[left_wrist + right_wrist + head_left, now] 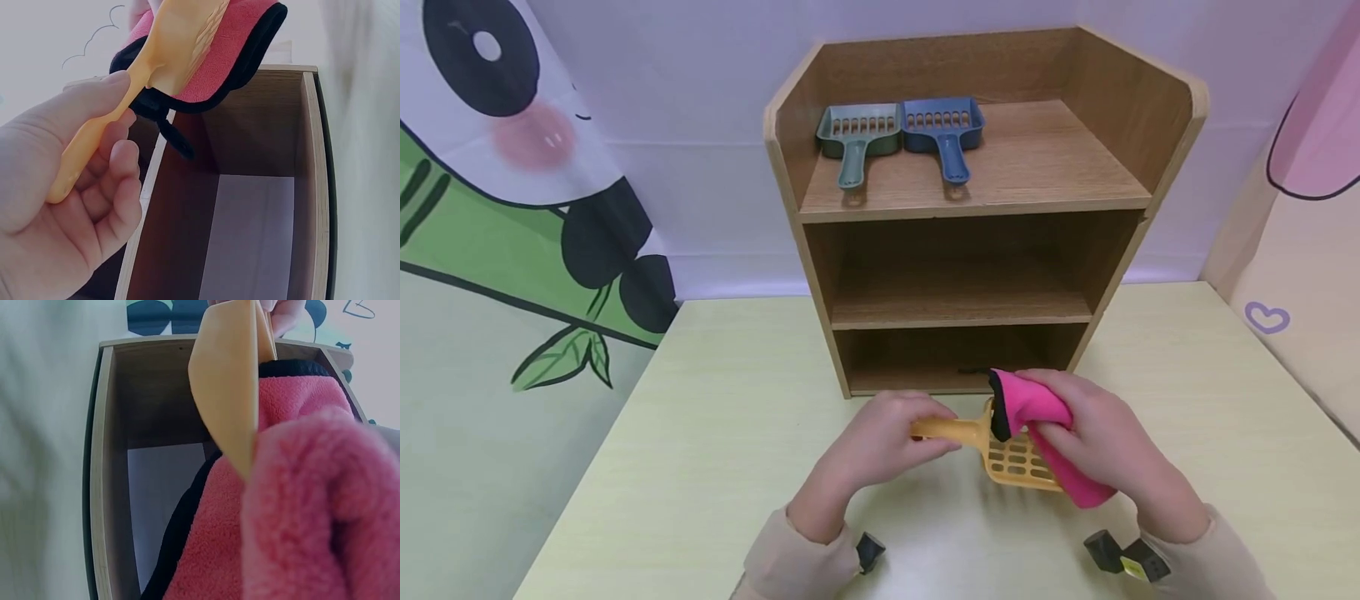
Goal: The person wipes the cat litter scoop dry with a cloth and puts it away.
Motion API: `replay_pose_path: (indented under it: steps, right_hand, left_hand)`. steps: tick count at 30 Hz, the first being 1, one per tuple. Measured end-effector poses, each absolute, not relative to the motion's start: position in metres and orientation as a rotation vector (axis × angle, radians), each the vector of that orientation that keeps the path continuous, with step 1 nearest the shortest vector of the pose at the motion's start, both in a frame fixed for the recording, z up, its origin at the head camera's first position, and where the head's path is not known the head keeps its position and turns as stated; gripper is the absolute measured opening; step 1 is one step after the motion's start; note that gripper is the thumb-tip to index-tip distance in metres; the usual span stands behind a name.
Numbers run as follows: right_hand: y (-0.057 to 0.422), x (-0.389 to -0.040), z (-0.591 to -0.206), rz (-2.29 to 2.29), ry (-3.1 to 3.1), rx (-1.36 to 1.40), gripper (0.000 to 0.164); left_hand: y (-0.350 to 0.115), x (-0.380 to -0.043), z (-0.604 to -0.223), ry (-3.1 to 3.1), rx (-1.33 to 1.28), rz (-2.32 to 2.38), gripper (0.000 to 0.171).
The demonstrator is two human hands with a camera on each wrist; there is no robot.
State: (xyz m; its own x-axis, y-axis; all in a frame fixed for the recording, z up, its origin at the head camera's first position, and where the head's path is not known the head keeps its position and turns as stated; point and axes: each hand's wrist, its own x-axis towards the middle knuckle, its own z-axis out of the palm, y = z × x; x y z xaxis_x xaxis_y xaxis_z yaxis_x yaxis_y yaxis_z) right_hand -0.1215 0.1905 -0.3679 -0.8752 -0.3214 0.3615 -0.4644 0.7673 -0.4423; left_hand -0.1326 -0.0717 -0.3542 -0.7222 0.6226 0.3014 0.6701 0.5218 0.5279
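My left hand [887, 442] grips the handle of a yellow slotted litter scoop [1018, 462], its thumb laid along the handle in the left wrist view. Held above the table, the scoop [178, 47] points its pan to the right. In my right hand [1101, 429] is a pink cloth [1037, 404] with a black edge, draped over the scoop's pan. Folds of the cloth [312, 506] lie against the pan in the right wrist view and hide most of that hand's fingers.
Behind the hands stands a wooden shelf unit [962, 317]. On its top level sit a grey-green scoop [853, 158] and a blue scoop [951, 150], side by side. A pale table [715, 417] bears the unit. Printed cloth [715, 150] hangs behind.
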Motion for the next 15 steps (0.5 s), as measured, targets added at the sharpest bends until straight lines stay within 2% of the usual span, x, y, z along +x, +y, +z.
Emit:
replay_pose_path:
  steps: [8,15]
  right_hand:
    - [0.1962,-0.1213,-0.3634,1.043,-2.654,0.441,0.053]
    - [0.196,-0.1212,-0.3605,1.221,-2.543,0.21,0.051]
  left_hand:
    - [-0.0723,-0.1306,-0.3524,-2.595,-1.105,-0.972,0.024]
    - [-0.0702,-0.1312,-0.3544,-2.442,-1.124,-0.911,0.024]
